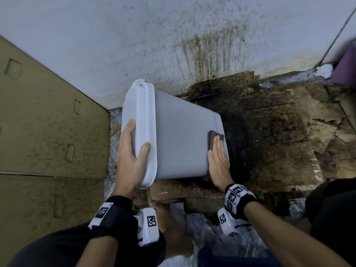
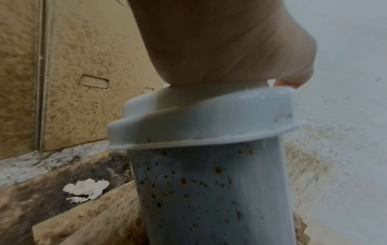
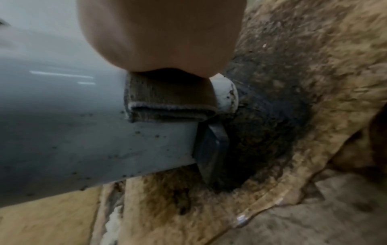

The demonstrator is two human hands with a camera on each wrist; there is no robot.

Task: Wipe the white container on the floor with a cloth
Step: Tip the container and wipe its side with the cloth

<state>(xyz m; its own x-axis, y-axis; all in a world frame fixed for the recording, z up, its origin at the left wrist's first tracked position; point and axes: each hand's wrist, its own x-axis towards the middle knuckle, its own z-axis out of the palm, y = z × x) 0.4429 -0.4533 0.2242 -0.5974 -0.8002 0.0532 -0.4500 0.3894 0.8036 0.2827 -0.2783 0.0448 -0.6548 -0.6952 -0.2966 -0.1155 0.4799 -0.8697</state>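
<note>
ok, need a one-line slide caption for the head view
Left hand grips the tilted white container by its lid end while the right hand presses a cloth flat against its side.

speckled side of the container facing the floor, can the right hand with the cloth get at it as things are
Probably not yet. The right hand presses the cloth flat on the upper side of the white container, near its base. The spotted side faces down toward the stained cardboard. The left hand, gripping the lid end, would likely need to turn it.

stained cardboard box [image 1: 48, 122] left | spattered wall [image 1: 173, 35] behind | soiled cardboard sheets [image 1: 269, 132] on floor
</note>
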